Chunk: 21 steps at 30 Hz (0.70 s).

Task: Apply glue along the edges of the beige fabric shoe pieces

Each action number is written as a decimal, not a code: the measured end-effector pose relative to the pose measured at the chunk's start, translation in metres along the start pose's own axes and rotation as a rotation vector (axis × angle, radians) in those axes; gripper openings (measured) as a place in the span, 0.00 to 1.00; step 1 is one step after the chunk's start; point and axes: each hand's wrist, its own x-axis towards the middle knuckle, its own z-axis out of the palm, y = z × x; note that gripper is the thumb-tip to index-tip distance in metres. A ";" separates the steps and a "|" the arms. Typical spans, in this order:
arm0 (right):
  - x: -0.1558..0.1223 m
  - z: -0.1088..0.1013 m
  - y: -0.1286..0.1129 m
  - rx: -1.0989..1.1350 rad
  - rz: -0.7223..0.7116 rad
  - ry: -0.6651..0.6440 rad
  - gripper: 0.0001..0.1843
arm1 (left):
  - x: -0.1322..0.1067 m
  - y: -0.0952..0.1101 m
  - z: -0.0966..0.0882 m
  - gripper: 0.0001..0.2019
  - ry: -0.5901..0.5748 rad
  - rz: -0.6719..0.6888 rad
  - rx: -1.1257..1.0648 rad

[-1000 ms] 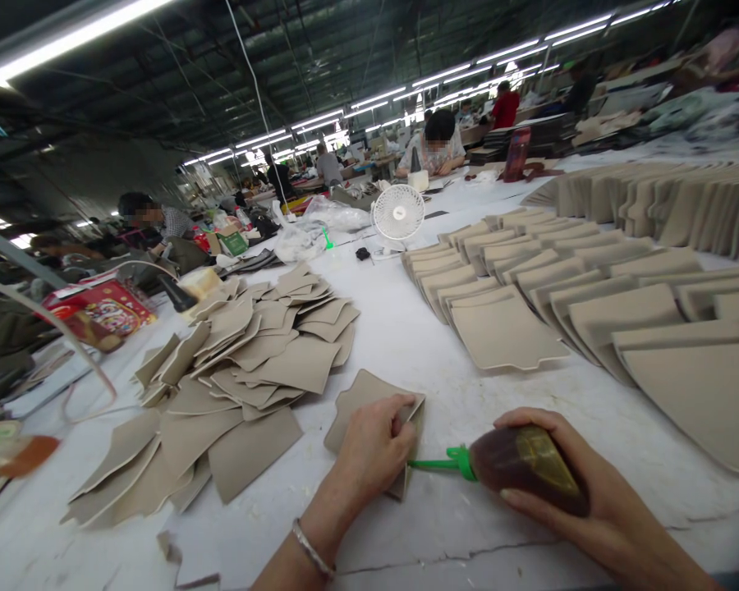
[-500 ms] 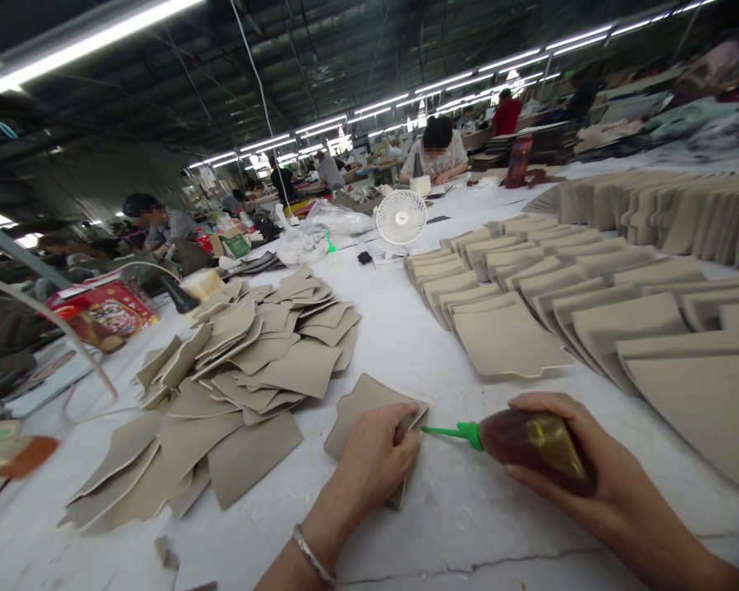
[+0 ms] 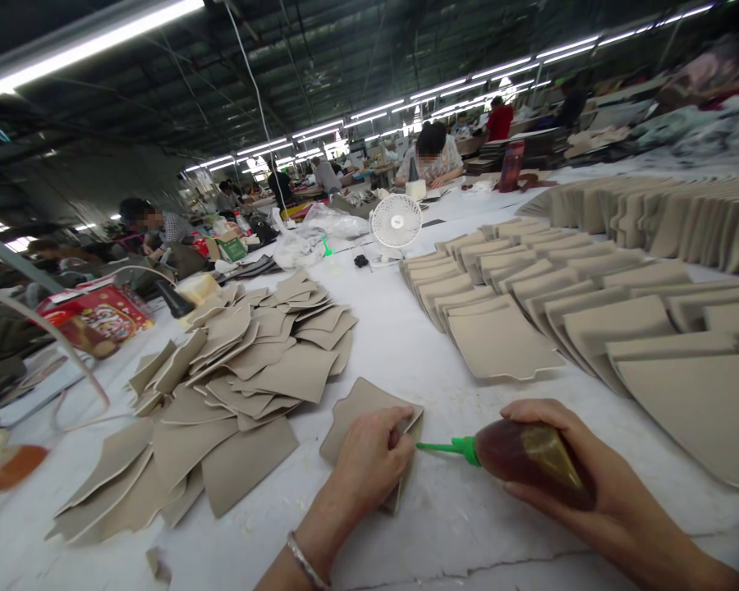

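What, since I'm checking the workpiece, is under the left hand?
A beige panel lies there, on the white tabletop; its edges show beyond the left hand. The part directly beneath the hand is covered.

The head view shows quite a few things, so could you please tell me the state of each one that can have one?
Left hand, resting on the beige piece
Beige piece, lying down, partly covered
Right hand, wrapped around the squeeze bottle
Squeeze bottle, tipped sideways, green nozzle toward the piece
Left heap, loosely overlapping
Fan, upright; running unclear
Ceiling light, lit
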 end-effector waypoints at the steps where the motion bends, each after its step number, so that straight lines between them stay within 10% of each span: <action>1: 0.000 0.000 0.000 0.006 0.010 -0.006 0.25 | 0.000 0.000 0.000 0.23 -0.001 0.001 -0.001; 21: 0.011 0.003 0.011 0.029 0.075 -0.001 0.25 | 0.000 0.001 -0.001 0.23 -0.012 0.024 -0.011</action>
